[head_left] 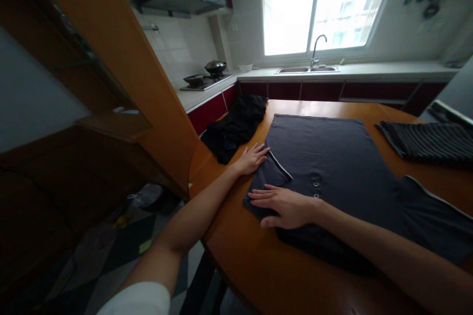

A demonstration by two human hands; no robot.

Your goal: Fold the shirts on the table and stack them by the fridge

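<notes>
A dark grey short-sleeved shirt (332,152) with small buttons lies spread on the wooden table (236,226), its collar end toward me. The sleeve on the left is folded inward over the body, its white-trimmed cuff slanting across the cloth. My left hand (253,159) rests at the shirt's left edge beside that cuff, fingers stretched out. Flat on the folded sleeve near the shoulder lies my right hand (286,205), its fingers spread. The other sleeve (436,211) extends to the right, partly behind my right forearm.
A crumpled black garment (238,125) lies at the table's left far side. On the right is a folded striped garment (430,142). A wooden partition (162,83) stands at the left. Beyond are a stove (207,81) and a sink (295,70) under a window.
</notes>
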